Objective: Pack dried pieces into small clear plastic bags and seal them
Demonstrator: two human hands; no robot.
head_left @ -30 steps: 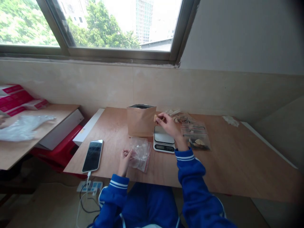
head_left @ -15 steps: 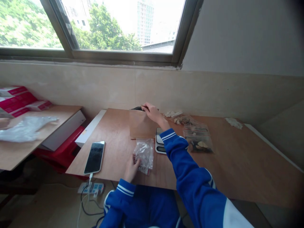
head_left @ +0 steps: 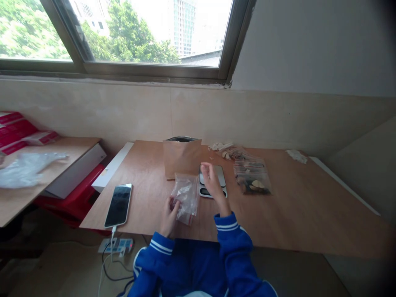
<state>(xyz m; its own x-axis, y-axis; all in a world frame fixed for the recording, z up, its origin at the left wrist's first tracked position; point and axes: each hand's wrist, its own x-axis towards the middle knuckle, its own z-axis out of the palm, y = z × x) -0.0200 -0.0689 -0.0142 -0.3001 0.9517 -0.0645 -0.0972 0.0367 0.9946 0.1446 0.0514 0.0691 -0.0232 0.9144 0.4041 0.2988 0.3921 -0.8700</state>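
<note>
My left hand [head_left: 169,215] is closed on the left side of a clear plastic zip bag [head_left: 186,193] near the table's front edge. The bag looks flat, with a red strip at its lower end. My right hand [head_left: 213,184] is above the kitchen scale [head_left: 220,175], its fingers bent and close together. Anything between them is too small to make out. Behind the clear bag stands a brown paper pouch [head_left: 182,159], its dark mouth open at the top. The scale's plate is partly hidden by my right hand.
Right of the scale lie filled zip bags [head_left: 253,180] with dark and pale dried pieces. Behind them are loose pale pieces [head_left: 220,146]. A phone [head_left: 118,205] on a cable lies at the left. Another table [head_left: 71,150] holds pink boxes [head_left: 18,132] and plastic [head_left: 29,167].
My right hand has come back from the top of the paper pouch, where it held something brown, to above the scale. My left hand stays on the clear bag. The view has shifted slightly.
</note>
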